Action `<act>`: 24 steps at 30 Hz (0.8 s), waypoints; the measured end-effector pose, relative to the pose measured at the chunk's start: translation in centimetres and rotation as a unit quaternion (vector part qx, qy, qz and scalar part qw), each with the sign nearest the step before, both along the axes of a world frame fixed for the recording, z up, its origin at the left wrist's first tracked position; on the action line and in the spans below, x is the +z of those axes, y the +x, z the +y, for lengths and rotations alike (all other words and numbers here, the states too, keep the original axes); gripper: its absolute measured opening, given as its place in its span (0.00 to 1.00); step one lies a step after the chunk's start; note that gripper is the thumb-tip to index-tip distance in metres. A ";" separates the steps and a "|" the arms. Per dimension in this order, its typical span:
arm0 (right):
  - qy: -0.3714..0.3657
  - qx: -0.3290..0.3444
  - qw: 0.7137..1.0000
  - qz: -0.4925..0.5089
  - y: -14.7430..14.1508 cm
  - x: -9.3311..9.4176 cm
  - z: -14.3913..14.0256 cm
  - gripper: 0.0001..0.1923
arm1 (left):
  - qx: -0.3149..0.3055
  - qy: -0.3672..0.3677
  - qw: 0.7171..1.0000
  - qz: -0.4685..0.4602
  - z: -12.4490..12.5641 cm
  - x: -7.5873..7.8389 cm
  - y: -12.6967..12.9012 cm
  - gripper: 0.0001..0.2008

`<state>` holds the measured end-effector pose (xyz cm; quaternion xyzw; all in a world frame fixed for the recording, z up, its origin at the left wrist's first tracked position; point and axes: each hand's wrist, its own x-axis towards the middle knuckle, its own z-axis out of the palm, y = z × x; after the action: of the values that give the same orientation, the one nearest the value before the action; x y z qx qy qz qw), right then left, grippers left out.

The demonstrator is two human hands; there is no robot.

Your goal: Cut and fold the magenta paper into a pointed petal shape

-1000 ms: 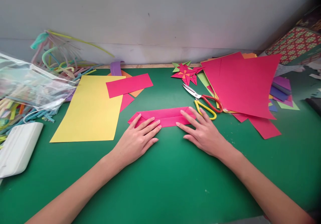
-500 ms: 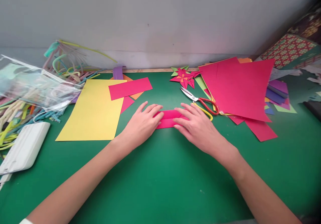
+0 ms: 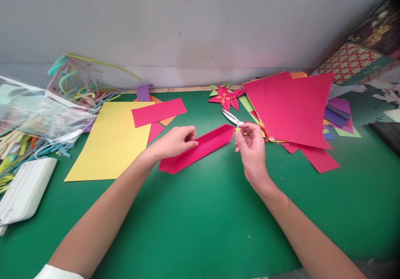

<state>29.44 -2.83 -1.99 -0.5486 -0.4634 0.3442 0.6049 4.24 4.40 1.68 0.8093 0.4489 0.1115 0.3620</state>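
A pink folded paper strip point(image 3: 200, 150) lies slantwise above the green table, its long edges creased inward and both ends pointed. My left hand point(image 3: 178, 142) is closed at its upper edge, thumb and curled fingers pinching the paper. Just past the strip's right end is my right hand point(image 3: 252, 152), fingers curled and thumb pressed to them; whether anything is between them is hidden. Behind that hand lie scissors point(image 3: 233, 118) with red and yellow handles, blades pointing up-left. A red and green folded paper star point(image 3: 225, 97) sits beyond them.
On the left are a yellow sheet point(image 3: 106, 141), a pink rectangle point(image 3: 159, 111) on it, pipe cleaners point(image 3: 28, 145), a clear plastic bag point(image 3: 37, 108) and a white device point(image 3: 28, 189). Large red sheets point(image 3: 290, 108) and coloured scraps point(image 3: 339, 114) lie right. A wall point(image 3: 200, 24) stands behind.
Both hands were spread flat over the strip. Now the strip is tilted and more exposed, my left hand pinches it, and my right hand has curled and come off its right end.
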 end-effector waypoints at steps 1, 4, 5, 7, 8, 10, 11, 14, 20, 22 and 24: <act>-0.006 -0.006 1.000 -0.005 -0.1 -0.3 0.1 0.17 | 0.031 -0.003 0.999 -0.036 0.0 0.2 0.1 0.12; -0.051 0.022 0.998 -0.005 -0.6 -0.7 0.3 0.27 | 0.111 -0.039 0.983 -0.140 0.0 0.7 0.8 0.12; -0.074 0.046 0.996 0.014 -0.8 -0.8 0.4 0.30 | 0.122 -0.055 0.976 -0.169 -0.1 0.8 1.1 0.12; -0.126 0.119 0.983 0.063 -0.8 -0.7 0.5 0.33 | 0.129 -0.077 0.967 -0.205 -0.4 0.9 1.7 0.12; -0.150 0.157 0.973 0.083 -0.7 -0.6 0.6 0.31 | 0.127 -0.079 0.966 -0.211 -0.6 0.8 2.0 0.12; -0.179 0.205 0.957 0.102 -0.4 -0.5 0.8 0.26 | 0.120 -0.067 0.969 -0.204 -1.0 0.5 2.6 0.12; -0.182 0.210 0.955 0.103 -0.3 -0.5 0.9 0.23 | 0.115 -0.057 0.973 -0.194 -1.2 0.4 2.9 0.12; -0.175 0.190 0.961 0.100 0.0 -0.6 1.0 0.21 | 0.101 -0.037 0.977 -0.183 -2.1 0.3 3.8 0.12; -0.151 0.188 0.963 0.122 0.0 -0.6 1.0 0.20 | 0.061 -0.010 0.981 -0.184 -3.4 0.6 5.3 0.10; -0.141 0.194 0.962 0.127 -0.1 -0.5 0.9 0.20 | 0.048 0.022 0.984 -0.170 -3.4 0.4 5.5 0.10; -0.136 0.199 0.962 0.130 -0.2 -0.3 0.8 0.21 | 0.040 0.053 0.985 -0.162 -3.4 0.0 5.6 0.08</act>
<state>29.28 -2.03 -2.25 -0.4732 -0.4297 0.5853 0.4989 9.81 1.02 1.64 0.7802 0.4095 0.2791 0.3817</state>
